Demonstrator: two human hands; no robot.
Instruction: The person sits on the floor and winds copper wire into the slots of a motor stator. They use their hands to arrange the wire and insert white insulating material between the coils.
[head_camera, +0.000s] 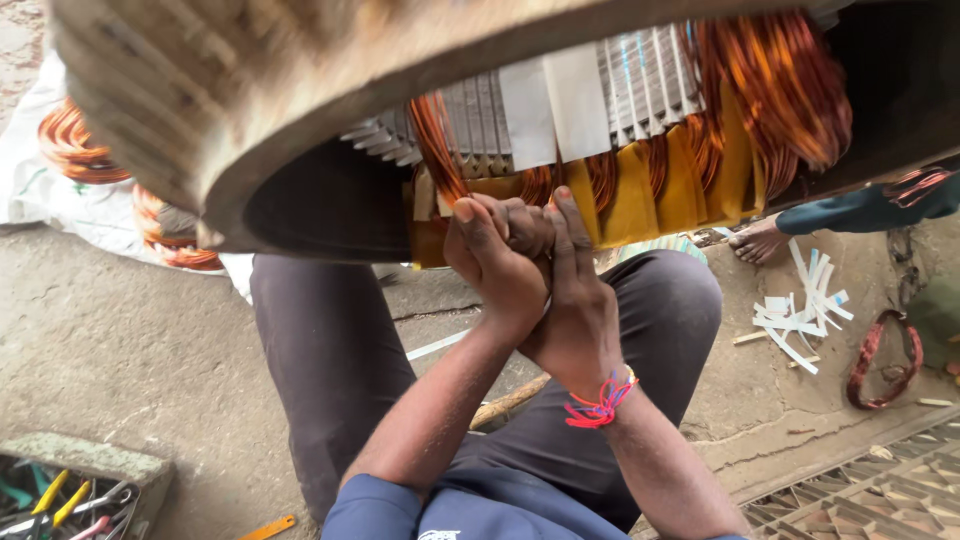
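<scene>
Your left hand (497, 262) and right hand (572, 300) press together at the lower rim of the big round grey metal motor stator (230, 110). Both sets of fingers are clenched around the copper wire coil (600, 175) and yellow insulation paper (630, 205) just above your knees. White paper strips (800, 315) lie on the concrete floor (110, 340) to your right, near a reddish wire loop (880, 360). Another person's bare foot (757, 240) rests beyond them.
</scene>
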